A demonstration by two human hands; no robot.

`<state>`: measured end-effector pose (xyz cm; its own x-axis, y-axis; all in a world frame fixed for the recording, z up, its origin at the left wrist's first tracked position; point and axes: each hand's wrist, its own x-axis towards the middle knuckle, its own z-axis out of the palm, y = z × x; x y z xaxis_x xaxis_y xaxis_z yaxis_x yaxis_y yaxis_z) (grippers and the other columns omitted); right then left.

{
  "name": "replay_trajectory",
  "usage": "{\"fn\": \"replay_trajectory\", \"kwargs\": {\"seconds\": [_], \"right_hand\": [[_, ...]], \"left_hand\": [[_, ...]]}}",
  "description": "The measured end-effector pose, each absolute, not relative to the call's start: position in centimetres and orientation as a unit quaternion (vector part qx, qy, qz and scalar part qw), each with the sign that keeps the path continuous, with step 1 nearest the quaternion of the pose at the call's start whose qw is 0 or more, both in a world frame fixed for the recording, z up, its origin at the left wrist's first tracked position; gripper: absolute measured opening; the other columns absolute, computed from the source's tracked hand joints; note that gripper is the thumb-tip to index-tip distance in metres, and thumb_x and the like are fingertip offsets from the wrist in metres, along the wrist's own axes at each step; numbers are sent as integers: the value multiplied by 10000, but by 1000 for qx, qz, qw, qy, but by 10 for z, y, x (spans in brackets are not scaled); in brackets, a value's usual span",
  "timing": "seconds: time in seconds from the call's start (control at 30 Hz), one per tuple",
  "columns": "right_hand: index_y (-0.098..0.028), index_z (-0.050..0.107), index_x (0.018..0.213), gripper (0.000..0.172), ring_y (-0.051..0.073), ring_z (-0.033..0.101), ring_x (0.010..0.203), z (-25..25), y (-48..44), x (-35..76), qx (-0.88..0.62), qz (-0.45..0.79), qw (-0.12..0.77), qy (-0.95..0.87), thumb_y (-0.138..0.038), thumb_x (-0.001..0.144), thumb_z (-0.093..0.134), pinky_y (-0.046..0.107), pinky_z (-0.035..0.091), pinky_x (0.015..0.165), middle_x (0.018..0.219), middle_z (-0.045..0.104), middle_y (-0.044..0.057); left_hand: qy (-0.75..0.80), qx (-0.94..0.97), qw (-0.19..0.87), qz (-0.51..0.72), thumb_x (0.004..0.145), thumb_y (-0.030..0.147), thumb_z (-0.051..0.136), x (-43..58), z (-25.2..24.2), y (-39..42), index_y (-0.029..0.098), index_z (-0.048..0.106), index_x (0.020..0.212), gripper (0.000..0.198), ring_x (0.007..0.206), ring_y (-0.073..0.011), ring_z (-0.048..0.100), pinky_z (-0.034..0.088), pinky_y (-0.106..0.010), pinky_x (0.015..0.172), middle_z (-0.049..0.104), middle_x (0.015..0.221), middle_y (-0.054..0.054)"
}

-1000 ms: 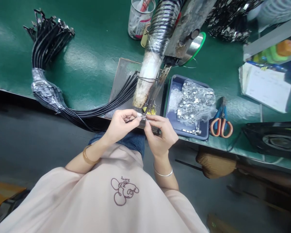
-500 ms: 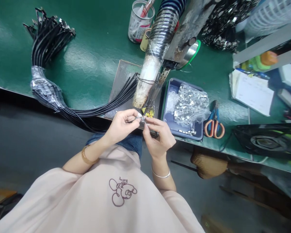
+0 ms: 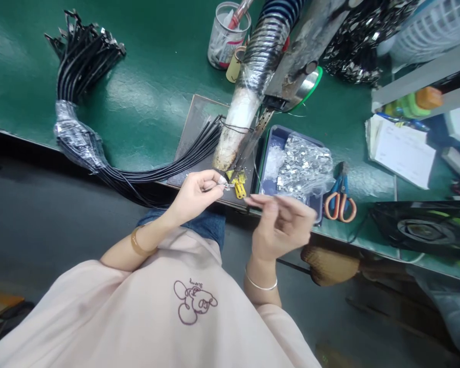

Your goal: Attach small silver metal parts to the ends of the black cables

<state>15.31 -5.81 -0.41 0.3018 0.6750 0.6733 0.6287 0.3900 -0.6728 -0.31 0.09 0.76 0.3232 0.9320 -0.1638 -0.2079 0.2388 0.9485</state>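
My left hand (image 3: 200, 195) is closed in a pinch on a small silvery metal connector (image 3: 229, 186) at the table's front edge. The connector's far side lies against a yellow block (image 3: 239, 189) under a soldering iron tip (image 3: 235, 171). My right hand (image 3: 281, 227) is apart from it, in front of the blue tray (image 3: 317, 212), slightly blurred. Its index finger stretches left, and no object shows in the fingers. In the tray lie a clear bag of small metal connectors (image 3: 304, 166) and a heap of clear small pieces (image 3: 274, 162).
A bundle of black cables (image 3: 145, 176) runs along the left edge. A hose with a white nozzle (image 3: 232, 133) hangs above a dark board (image 3: 193, 133). Orange-handled cutters (image 3: 340, 202), a black fan (image 3: 421, 227), papers (image 3: 402, 153) and a clear cup (image 3: 228, 38) stand around.
My right hand has left the connector and moved right to the tray's front, uncovering the yellow block. My left hand keeps its pinch in nearly the same place.
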Motion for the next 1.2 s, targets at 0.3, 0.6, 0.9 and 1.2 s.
{"fn": "replay_trajectory", "kwargs": {"seconds": [0.3, 0.6, 0.9, 1.2], "right_hand": [[-233, 628, 878, 143, 175, 774, 888, -5, -43, 144, -516, -9, 489, -704, -95, 887, 665, 314, 634, 775, 937, 786, 24], [-232, 616, 865, 173, 167, 767, 901, -2, -43, 143, -521, 24, 500, -692, -70, 860, 676, 306, 627, 796, 948, 781, 13], [-233, 578, 846, 200, 156, 768, 873, -1, -43, 143, -523, 34, 489, -697, -51, 856, 662, 284, 628, 780, 945, 776, 19], [-236, 610, 845, 182, 161, 763, 870, 2, -43, 141, -532, 14, 482, -696, -72, 860, 686, 295, 620, 782, 903, 770, 5]], "left_hand": [[416, 453, 660, 431, 700, 264, 722, 0, 6, 3, 156, 592, 696, 169, 475, -58, 263, 201, -230, 509, 333, 499, 97], [421, 448, 655, 439, 690, 281, 703, 0, 8, 3, 150, 593, 707, 172, 484, -53, 282, 245, -212, 518, 348, 491, 97], [432, 466, 647, 423, 691, 269, 662, -1, 6, 4, 144, 593, 696, 143, 483, -50, 261, 221, -206, 506, 325, 486, 99], [429, 469, 637, 436, 698, 261, 658, 0, 7, 2, 149, 589, 698, 132, 482, -49, 244, 209, -207, 500, 305, 480, 104]]}}
